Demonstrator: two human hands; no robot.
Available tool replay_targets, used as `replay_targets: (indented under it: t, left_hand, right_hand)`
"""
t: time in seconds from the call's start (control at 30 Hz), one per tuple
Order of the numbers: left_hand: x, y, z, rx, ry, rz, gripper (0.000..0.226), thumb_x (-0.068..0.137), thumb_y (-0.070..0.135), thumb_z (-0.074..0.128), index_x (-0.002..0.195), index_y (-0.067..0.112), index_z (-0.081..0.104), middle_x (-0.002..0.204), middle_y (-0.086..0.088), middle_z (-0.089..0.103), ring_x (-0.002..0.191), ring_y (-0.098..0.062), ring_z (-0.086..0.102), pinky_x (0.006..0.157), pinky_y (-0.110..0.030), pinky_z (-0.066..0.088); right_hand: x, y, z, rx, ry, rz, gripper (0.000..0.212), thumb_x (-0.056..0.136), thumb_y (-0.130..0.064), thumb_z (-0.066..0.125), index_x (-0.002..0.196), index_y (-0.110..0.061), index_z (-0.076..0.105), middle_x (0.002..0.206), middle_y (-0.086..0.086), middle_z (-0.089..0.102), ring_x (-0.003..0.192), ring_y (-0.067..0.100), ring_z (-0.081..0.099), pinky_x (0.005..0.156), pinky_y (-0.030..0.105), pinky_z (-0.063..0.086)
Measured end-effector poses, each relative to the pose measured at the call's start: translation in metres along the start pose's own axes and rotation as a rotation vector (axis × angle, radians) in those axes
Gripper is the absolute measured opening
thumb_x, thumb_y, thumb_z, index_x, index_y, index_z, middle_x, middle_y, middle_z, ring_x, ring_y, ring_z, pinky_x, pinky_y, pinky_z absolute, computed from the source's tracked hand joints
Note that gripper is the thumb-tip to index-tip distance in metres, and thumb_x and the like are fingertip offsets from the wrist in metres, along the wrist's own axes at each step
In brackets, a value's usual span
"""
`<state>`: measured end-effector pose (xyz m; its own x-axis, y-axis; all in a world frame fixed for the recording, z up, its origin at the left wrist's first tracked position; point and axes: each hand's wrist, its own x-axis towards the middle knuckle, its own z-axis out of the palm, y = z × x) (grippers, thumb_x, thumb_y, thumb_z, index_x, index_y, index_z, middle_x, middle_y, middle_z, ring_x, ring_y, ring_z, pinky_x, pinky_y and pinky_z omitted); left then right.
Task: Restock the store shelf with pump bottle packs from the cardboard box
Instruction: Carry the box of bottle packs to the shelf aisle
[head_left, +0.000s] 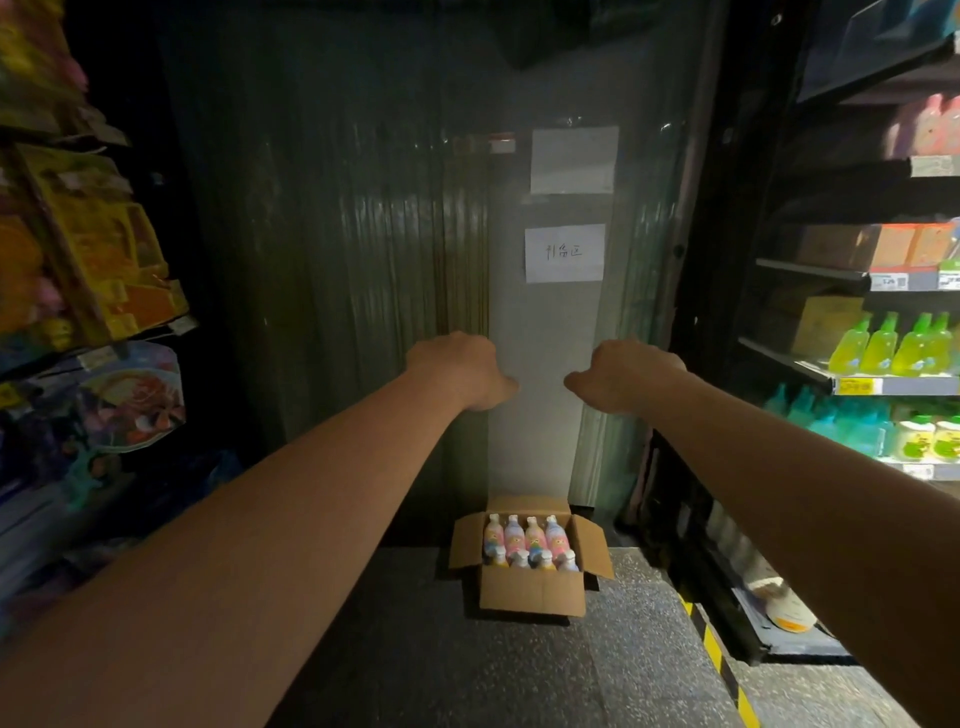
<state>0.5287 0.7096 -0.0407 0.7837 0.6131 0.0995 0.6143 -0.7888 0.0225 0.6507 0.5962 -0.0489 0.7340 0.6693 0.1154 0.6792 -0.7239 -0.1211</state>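
Observation:
An open cardboard box (530, 592) stands on the speckled floor at the foot of a plastic strip curtain, flaps spread. Inside it lie several pastel pump bottle packs (527, 540) in pink, blue and yellow. Both my arms stretch straight forward at chest height, well above the box. My left hand (462, 369) and my right hand (623, 376) hang with the fingers curled down and hold nothing. The store shelf (893, 384) rises on the right with lit rows of goods.
Green spray bottles (893, 345) and teal bottles fill the right shelf's middle rows, boxes sit above. A bottle (789, 610) lies on the bottom shelf. Yellow-black tape (722, 660) marks the floor edge. Toy packs (93, 249) hang on the left rack. Paper signs (565, 253) stick to the curtain.

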Motion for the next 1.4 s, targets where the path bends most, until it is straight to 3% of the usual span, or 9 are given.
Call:
replay_targets:
  t: [0.13,0.37,0.53,0.73,0.9,1.27,1.4]
  left_hand:
    - [0.040,-0.016,0.017,0.003,-0.020,0.010,0.055,0.095,0.055,0.043,0.129,0.014,0.056,0.117,-0.005,0.061,0.094,-0.018,0.056,0.055,-0.025,0.033]
    - [0.113,-0.013,0.044,0.009,-0.061,0.039,0.053,0.096,0.053,0.043,0.131,0.015,0.054,0.120,-0.005,0.060,0.103,-0.022,0.057,0.077,-0.031,0.043]
    - [0.183,-0.006,0.057,0.020,-0.055,0.018,0.055,0.096,0.053,0.042,0.133,0.015,0.054,0.123,-0.005,0.059,0.106,-0.021,0.057,0.073,-0.030,0.041]
    - [0.279,0.009,0.063,0.005,-0.067,-0.032,0.056,0.097,0.051,0.041,0.138,0.015,0.049,0.127,-0.005,0.058,0.108,-0.021,0.058,0.069,-0.028,0.041]
    - [0.359,0.029,0.070,-0.040,-0.041,-0.086,0.054,0.096,0.052,0.042,0.132,0.014,0.055,0.124,-0.005,0.061,0.093,-0.016,0.054,0.055,-0.023,0.035]
    - [0.468,0.036,0.094,-0.031,-0.077,-0.111,0.059,0.094,0.055,0.043,0.135,0.014,0.052,0.125,-0.006,0.060,0.105,-0.022,0.059,0.076,-0.028,0.047]
    - [0.509,0.031,0.103,-0.003,-0.100,-0.075,0.059,0.095,0.055,0.043,0.135,0.013,0.052,0.121,-0.006,0.061,0.100,-0.020,0.060,0.063,-0.024,0.042]
  right_hand:
    - [0.033,-0.006,0.023,-0.011,-0.028,0.026,0.058,0.096,-0.051,0.040,0.135,-0.010,0.051,0.129,0.010,0.059,0.115,0.028,0.058,0.091,0.038,0.046]
    - [0.107,0.004,0.043,-0.015,-0.041,0.057,0.057,0.096,-0.051,0.041,0.136,-0.011,0.050,0.131,0.010,0.058,0.115,0.028,0.058,0.086,0.036,0.045]
    - [0.183,0.018,0.058,-0.012,-0.053,0.022,0.054,0.096,-0.049,0.041,0.132,-0.012,0.053,0.123,0.008,0.061,0.108,0.026,0.059,0.076,0.031,0.040]
    - [0.290,0.039,0.058,-0.036,-0.043,-0.042,0.055,0.096,-0.048,0.041,0.138,-0.012,0.049,0.131,0.009,0.057,0.116,0.029,0.057,0.082,0.034,0.041]
    - [0.372,0.062,0.060,-0.071,-0.051,-0.087,0.056,0.097,-0.050,0.039,0.137,-0.012,0.048,0.131,0.009,0.057,0.117,0.030,0.056,0.081,0.035,0.040]
    - [0.483,0.087,0.093,-0.046,-0.107,-0.095,0.056,0.096,-0.047,0.040,0.137,-0.010,0.048,0.134,0.013,0.055,0.119,0.033,0.055,0.093,0.038,0.044]
    - [0.518,0.082,0.102,-0.045,-0.112,-0.071,0.057,0.095,-0.048,0.041,0.137,-0.011,0.048,0.135,0.012,0.055,0.120,0.033,0.055,0.095,0.038,0.044]
